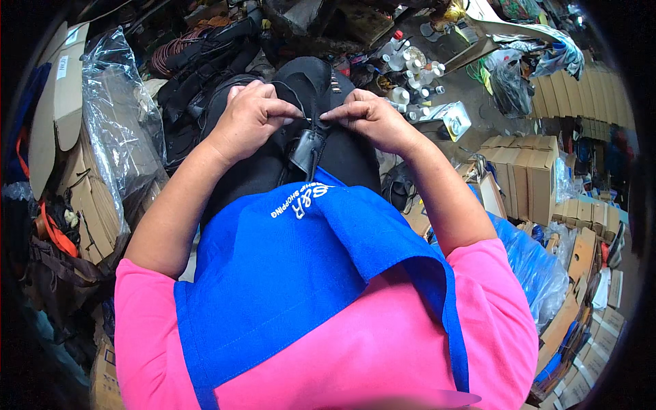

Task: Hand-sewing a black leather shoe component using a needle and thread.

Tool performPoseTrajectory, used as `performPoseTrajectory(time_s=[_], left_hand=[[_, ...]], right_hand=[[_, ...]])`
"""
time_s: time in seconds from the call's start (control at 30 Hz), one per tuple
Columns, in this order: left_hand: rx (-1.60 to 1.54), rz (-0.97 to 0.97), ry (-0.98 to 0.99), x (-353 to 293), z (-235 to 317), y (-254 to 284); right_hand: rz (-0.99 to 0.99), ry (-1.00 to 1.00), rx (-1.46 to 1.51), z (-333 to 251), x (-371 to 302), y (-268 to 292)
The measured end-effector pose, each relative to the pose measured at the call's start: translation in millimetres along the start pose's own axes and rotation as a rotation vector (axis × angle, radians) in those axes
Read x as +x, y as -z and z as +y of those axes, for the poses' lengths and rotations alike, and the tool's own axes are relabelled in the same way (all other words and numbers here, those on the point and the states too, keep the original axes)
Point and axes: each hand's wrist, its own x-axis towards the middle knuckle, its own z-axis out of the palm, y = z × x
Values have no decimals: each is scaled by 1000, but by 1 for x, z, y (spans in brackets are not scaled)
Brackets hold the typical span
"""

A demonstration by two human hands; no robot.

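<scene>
The left hand (pixel 253 113) was bent with thumb and forefinger pinched together, and it gripped a thin dark cord (pixel 290 89), which made a loop above the fingertips. The right hand (pixel 376 123) faced it, just beside; its thumb and forefinger were also closed toward each other, but I could not tell what was between them. The task's thing, a black leather-like piece (pixel 306 152) with shiny surface, lay in the person's lap, below and between the two hands, upon the black trousers (pixel 359 164). Nearer to the body there was a blue apron (pixel 273 246), and on it stood white letters, large and small, which appeared upside down in this view. Under the apron was a pink shirt (pixel 355 342). On the left side, a pile of black straps and cloth (pixel 198 75) lay near the knee, and farther away clear plastic sheeting (pixel 126 102) leaned beside cardboard sheets (pixel 68 102), which carried a small white label with dark writing. On the right, beyond the right hand, plastic bottles (pixel 413 68) were crowded together, their labels too small for reading. Farther right were cardboard boxes (pixel 523 171).
</scene>
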Motion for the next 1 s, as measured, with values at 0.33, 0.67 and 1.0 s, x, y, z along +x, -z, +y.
performPoseTrajectory(time_s=[0.33, 0.67, 1.0], left_hand=[[-147, -178, 23, 24, -13, -6], [-63, -16, 122, -3, 14, 4], [-249, -109, 435, 10, 20, -16]], right_hand=[[-117, -18, 113, 4, 9, 4], [106, -72, 25, -16, -15, -11], [171, -213, 445, -13, -9, -27]])
